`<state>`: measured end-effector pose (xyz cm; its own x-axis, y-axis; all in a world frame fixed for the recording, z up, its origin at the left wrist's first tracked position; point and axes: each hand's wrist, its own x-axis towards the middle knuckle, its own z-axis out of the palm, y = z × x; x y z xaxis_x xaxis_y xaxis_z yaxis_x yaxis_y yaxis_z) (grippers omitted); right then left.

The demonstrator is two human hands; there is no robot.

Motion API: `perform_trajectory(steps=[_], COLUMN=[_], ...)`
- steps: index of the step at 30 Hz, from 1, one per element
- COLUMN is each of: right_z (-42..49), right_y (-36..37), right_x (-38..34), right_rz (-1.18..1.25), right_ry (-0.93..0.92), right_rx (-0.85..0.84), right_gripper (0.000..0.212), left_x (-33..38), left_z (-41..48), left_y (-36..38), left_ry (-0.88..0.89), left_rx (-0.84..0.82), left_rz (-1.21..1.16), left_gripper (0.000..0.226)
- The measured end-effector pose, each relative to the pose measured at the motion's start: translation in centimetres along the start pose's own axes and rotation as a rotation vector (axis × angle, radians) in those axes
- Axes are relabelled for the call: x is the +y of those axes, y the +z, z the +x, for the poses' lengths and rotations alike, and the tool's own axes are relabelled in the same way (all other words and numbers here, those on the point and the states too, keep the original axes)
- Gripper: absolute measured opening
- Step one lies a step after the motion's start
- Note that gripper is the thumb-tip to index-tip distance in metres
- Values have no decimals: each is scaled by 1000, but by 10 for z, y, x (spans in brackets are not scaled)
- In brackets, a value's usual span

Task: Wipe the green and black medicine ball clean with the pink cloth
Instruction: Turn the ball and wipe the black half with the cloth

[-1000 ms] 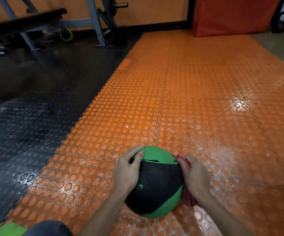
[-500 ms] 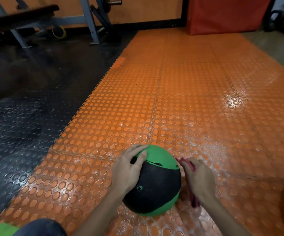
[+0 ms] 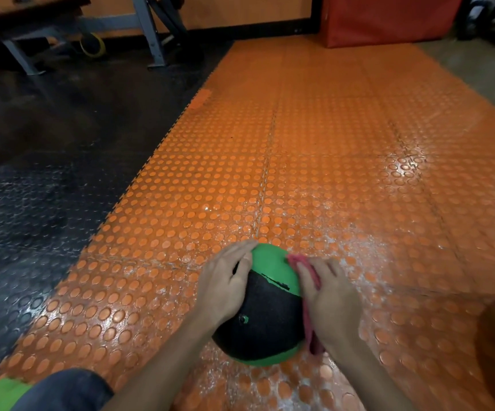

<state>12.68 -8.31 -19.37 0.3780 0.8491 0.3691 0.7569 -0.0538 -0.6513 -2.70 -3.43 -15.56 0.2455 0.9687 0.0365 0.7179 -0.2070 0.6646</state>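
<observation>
The orange studded floor mat [image 3: 329,173] fills most of the view and shines wet near the ball. The black floor [image 3: 32,218] lies toward 9 o'clock. The green and black medicine ball [image 3: 265,318] rests on the mat at about 6 o'clock, just in front of the person. The left hand [image 3: 225,286] lies on the ball's 9 o'clock side with fingers spread wide, probably to stop the ball from rolling under the rubbing. The right hand [image 3: 329,301], fingers laid flat, presses the pink cloth [image 3: 313,341] against the 3 o'clock side. The cloth runs from 1 to 4 o'clock of the ball, so I judge that this side is being wiped.
</observation>
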Motion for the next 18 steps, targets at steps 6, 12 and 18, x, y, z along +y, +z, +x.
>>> perform_trajectory(steps=[6, 12, 18], right_z=[-7, 10, -3], right_y=[-9, -14, -4], right_x=[54, -12, -36], right_rz=[-134, -13, -171], right_ry=[230, 67, -312], right_rx=[-168, -109, -74], right_gripper=[28, 25, 10], left_x=[9, 25, 19], left_z=[12, 29, 34], left_y=[-2, 12, 7], left_ry=[-146, -324, -397], left_rx=[22, 86, 70], left_rz=[-53, 84, 23], left_gripper=[33, 38, 40])
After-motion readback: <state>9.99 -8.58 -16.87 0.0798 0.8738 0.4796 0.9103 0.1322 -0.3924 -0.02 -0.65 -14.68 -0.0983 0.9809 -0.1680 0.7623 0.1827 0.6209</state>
